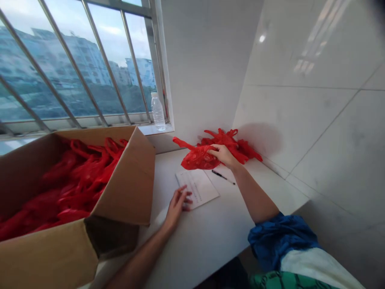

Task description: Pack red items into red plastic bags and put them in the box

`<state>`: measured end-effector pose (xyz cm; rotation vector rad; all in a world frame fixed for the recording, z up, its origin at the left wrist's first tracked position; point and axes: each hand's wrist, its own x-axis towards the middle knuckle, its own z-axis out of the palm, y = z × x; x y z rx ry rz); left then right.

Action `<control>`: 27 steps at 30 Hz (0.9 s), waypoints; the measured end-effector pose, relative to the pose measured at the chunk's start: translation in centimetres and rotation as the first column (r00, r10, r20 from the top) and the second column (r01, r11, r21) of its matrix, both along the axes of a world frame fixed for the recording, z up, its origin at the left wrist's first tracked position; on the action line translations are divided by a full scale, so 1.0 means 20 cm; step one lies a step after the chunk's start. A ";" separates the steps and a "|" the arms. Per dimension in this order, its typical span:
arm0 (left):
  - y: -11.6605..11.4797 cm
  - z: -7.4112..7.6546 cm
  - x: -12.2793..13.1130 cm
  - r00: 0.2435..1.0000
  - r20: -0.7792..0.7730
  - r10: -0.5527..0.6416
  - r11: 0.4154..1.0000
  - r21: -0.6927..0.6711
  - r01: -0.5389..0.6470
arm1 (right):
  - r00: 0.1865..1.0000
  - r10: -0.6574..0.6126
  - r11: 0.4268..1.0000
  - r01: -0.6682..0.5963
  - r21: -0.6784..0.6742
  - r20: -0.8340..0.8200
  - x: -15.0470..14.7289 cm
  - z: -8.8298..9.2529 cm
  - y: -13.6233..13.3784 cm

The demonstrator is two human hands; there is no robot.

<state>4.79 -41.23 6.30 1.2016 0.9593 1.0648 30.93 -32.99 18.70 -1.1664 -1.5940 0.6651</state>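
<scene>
My right hand [223, 155] grips a crumpled red plastic bag [197, 157] just above the white counter [210, 233], in front of a pile of red bags [233, 142] lying in the corner against the wall. My left hand [177, 204] rests with fingers spread on the lower left corner of a white sheet of paper [199, 185]. A black pen [223, 177] lies on the counter to the right of the sheet, below my right wrist.
A big open cardboard box [126, 188] full of red bags [69, 180] stands at the left. A clear water bottle [157, 111] stands on the window sill by the barred window. Tiled walls close the right side.
</scene>
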 end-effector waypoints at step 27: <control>0.12 0.06 -0.07 0.971 0.102 0.214 0.965 0.133 -0.227 | 0.988 0.027 0.998 -0.036 -0.060 -0.150 -0.19 -0.37 -0.11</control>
